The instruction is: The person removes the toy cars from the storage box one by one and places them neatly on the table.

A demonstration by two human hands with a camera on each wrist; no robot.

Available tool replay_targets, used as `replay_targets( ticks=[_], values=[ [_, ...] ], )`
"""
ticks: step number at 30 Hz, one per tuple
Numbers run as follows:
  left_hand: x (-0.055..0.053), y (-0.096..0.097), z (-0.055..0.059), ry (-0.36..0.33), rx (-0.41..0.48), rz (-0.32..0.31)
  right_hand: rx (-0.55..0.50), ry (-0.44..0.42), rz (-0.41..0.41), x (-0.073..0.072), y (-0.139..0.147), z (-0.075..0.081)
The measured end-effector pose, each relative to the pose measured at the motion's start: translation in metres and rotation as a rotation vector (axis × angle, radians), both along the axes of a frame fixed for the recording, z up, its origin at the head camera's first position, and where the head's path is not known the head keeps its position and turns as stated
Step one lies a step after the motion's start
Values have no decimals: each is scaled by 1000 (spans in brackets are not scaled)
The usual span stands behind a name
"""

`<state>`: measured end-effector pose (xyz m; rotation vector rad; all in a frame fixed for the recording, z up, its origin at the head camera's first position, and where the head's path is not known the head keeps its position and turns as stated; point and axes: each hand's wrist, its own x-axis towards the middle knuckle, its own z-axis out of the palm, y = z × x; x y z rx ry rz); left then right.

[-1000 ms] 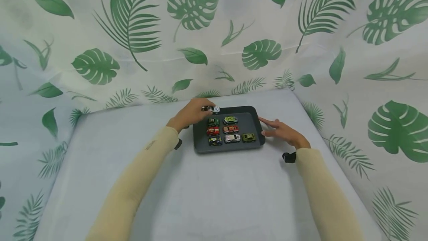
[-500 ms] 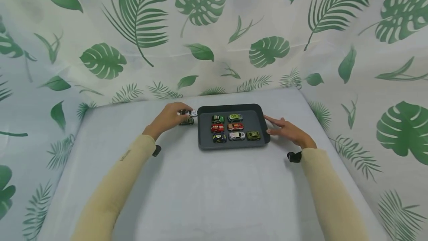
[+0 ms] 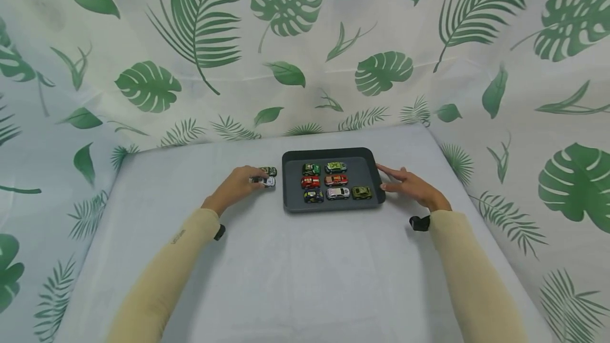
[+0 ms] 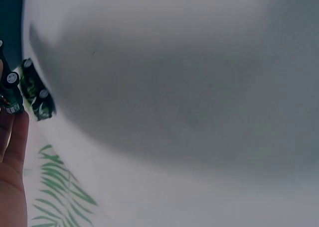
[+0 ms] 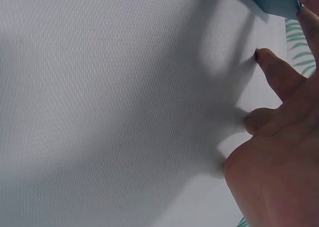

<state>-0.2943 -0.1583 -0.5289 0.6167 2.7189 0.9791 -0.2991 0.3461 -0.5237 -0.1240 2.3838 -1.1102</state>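
My left hand pinches a white toy car low over the table, left of the dark grey tray. Just behind it a dark green toy car sits on the table. The left wrist view shows the held car's wheels at the fingertips, with the green car beside it. My right hand has its fingers spread and touches the tray's right edge. From the right wrist, that hand shows extended fingers near the tray's corner.
Several toy cars stand in rows inside the tray, among them an orange-red one, a white one and an olive green one. A white cloth covers the table. Behind rises a leaf-print curtain.
My left hand has carried the white toy car from over the tray's back left corner out to the left, then nearer to me, in front of the green car. The right hand stays at the tray.
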Motion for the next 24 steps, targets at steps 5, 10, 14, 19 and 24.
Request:
replay_targets(
  ticks=[5,10,14,19,24],
  values=[
    [5,4,-10,0,-22,-18,-6,-1,3,0,1,-1],
    [7,7,-16,21,-34,-24,-7,-2,4,-1,1,-1],
    [7,8,-17,22,-50,-22,-7,5,5,-1,1,0],
    [7,9,-19,29,-62,-15,-17,7,-2,0,1,2],
    [9,10,-21,47,-55,-19,-20,1,-3,3,1,3]
  ],
)
